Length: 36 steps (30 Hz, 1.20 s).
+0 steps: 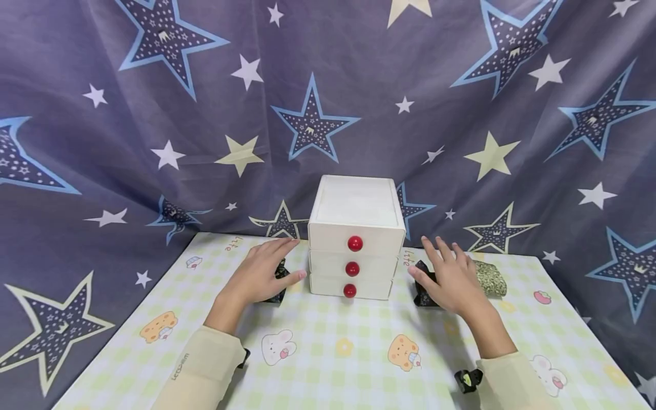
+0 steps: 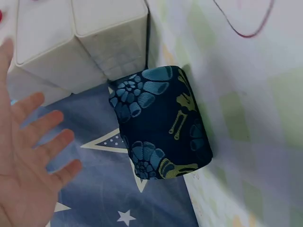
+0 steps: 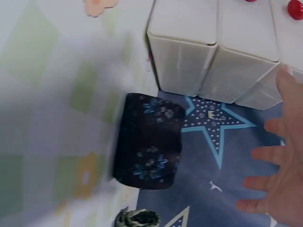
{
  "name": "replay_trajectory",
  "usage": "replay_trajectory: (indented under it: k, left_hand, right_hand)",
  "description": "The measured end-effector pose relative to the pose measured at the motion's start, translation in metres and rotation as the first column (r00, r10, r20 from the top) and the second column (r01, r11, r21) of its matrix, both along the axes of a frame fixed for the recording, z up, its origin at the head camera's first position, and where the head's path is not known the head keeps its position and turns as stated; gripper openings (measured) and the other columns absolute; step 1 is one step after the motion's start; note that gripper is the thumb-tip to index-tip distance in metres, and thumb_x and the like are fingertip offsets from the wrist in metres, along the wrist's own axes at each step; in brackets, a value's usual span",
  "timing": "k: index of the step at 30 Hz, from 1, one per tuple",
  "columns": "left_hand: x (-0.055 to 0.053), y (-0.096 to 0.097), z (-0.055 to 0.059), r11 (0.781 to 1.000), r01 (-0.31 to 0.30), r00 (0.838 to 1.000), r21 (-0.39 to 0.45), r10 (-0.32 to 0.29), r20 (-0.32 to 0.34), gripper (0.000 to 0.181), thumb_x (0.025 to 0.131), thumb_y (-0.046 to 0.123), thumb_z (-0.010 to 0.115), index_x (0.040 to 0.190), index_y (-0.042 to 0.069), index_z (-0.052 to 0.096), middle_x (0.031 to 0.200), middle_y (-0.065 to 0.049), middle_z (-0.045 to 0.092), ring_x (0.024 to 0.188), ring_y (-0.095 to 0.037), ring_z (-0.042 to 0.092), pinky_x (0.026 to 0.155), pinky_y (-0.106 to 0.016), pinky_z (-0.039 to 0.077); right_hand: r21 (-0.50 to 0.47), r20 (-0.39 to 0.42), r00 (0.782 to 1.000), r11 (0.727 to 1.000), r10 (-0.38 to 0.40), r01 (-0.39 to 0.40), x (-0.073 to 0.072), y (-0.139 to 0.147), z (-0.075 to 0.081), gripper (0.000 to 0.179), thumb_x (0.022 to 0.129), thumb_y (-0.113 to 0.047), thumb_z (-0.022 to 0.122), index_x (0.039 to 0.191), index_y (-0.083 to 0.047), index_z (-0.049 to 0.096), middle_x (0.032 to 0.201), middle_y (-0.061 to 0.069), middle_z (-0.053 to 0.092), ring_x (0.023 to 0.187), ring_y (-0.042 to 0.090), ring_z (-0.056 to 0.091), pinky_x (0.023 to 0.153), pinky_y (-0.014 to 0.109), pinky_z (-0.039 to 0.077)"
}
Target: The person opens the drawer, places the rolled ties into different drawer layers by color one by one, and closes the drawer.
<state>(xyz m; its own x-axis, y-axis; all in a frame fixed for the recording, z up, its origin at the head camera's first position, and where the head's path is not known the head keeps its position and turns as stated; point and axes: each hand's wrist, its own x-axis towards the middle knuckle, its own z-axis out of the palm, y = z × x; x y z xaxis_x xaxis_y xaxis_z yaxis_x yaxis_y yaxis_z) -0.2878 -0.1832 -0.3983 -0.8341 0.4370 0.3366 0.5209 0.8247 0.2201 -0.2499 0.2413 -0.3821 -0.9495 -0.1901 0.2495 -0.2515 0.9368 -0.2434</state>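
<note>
1. fingers [image 2: 57, 145] of the left hand [image 1: 261, 273] are spread, released, near a navy flowered bundle [image 2: 158, 125].
2. the right hand [image 1: 451, 280] is likewise released, near a black flowered bundle [image 3: 149, 142].
3. between the bundles, a red-knobbed white drawer unit [image 1: 357, 202] is placed.
4. farther right, a speckled green roll [image 1: 493, 278] is partly hidden.

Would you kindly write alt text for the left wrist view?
A dark item with blue flower patterns sits on a checked tablecloth near white drawers; the left hand, holding nothing, shows at the left edge before a starry backdrop.
</note>
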Motion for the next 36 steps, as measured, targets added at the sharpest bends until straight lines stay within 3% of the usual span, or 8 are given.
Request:
replay_trajectory:
  k: [6,14,22,25,28,31,36]
  left_hand:
    - [-0.002,0.003,0.007,0.996,0.012,0.998,0.091,-0.007,-0.055,0.068,0.102,0.062,0.049,0.155,0.020,0.045,0.156,-0.011,0.045,0.144,-0.036,0.041,0.114,-0.062,0.031]
    - [-0.007,0.011,0.012,0.987,0.039,0.995,0.156,-0.024,-0.096,0.064,0.104,0.058,0.047,0.156,0.021,0.044,0.152,-0.008,0.049,0.142,-0.031,0.044,0.116,-0.057,0.033]
    - [-0.007,0.020,0.017,0.949,0.067,0.990,0.309,-0.026,-0.137,0.056,0.106,0.048,0.051,0.154,0.020,0.047,0.150,-0.007,0.050,0.137,-0.029,0.048,0.109,-0.055,0.041]
    - [-0.010,0.025,0.018,0.909,0.120,0.985,0.400,-0.057,-0.165,0.050,0.106,0.040,0.055,0.151,0.018,0.050,0.146,-0.006,0.053,0.124,-0.025,0.056,0.101,-0.050,0.048]
    - [-0.013,0.030,0.020,0.853,0.172,0.977,0.493,-0.085,-0.194,0.045,0.107,0.031,0.057,0.148,0.015,0.053,0.141,-0.008,0.055,0.111,-0.021,0.060,0.092,-0.043,0.053]
    - [-0.015,0.034,0.022,0.799,0.198,0.973,0.568,-0.090,-0.214,0.042,0.106,0.024,0.059,0.146,0.011,0.056,0.139,-0.011,0.056,0.108,-0.022,0.061,0.091,-0.044,0.054]
    - [-0.022,0.041,0.024,0.723,0.232,0.968,0.651,-0.106,-0.227,0.040,0.104,0.018,0.062,0.144,0.011,0.058,0.139,-0.011,0.056,0.109,-0.024,0.063,0.089,-0.048,0.056]
  right_hand:
    - [-0.024,-0.132,0.991,1.000,0.008,-0.011,-0.001,-0.005,0.010,0.079,0.102,-0.061,0.048,0.161,-0.012,0.032,0.160,0.027,0.032,0.140,0.058,0.030,0.107,0.077,0.022]
    - [-0.026,-0.188,0.982,0.999,0.012,-0.018,-0.004,-0.015,0.024,0.077,0.102,-0.062,0.048,0.158,-0.010,0.038,0.156,0.024,0.038,0.134,0.055,0.038,0.106,0.073,0.029]
    - [-0.050,-0.324,0.944,0.995,0.061,-0.082,-0.002,-0.028,0.035,0.069,0.102,-0.051,0.058,0.154,-0.009,0.044,0.146,0.024,0.049,0.122,0.049,0.049,0.099,0.067,0.039]
    - [-0.071,-0.420,0.903,0.989,0.086,-0.128,-0.002,-0.033,0.037,0.066,0.099,-0.045,0.066,0.150,-0.007,0.049,0.137,0.024,0.055,0.115,0.047,0.053,0.094,0.063,0.044]
    - [-0.085,-0.519,0.847,0.980,0.111,-0.181,-0.003,-0.041,0.039,0.064,0.095,-0.037,0.072,0.145,-0.003,0.054,0.127,0.025,0.059,0.107,0.045,0.056,0.089,0.060,0.046]
    - [-0.084,-0.581,0.802,0.971,0.136,-0.225,-0.004,-0.049,0.043,0.063,0.093,-0.035,0.075,0.142,-0.001,0.056,0.121,0.025,0.061,0.102,0.044,0.056,0.085,0.058,0.047]
    - [-0.064,-0.612,0.770,0.959,0.182,-0.278,-0.005,-0.062,0.048,0.060,0.093,-0.033,0.075,0.141,-0.002,0.058,0.116,0.022,0.062,0.098,0.042,0.056,0.083,0.055,0.047]
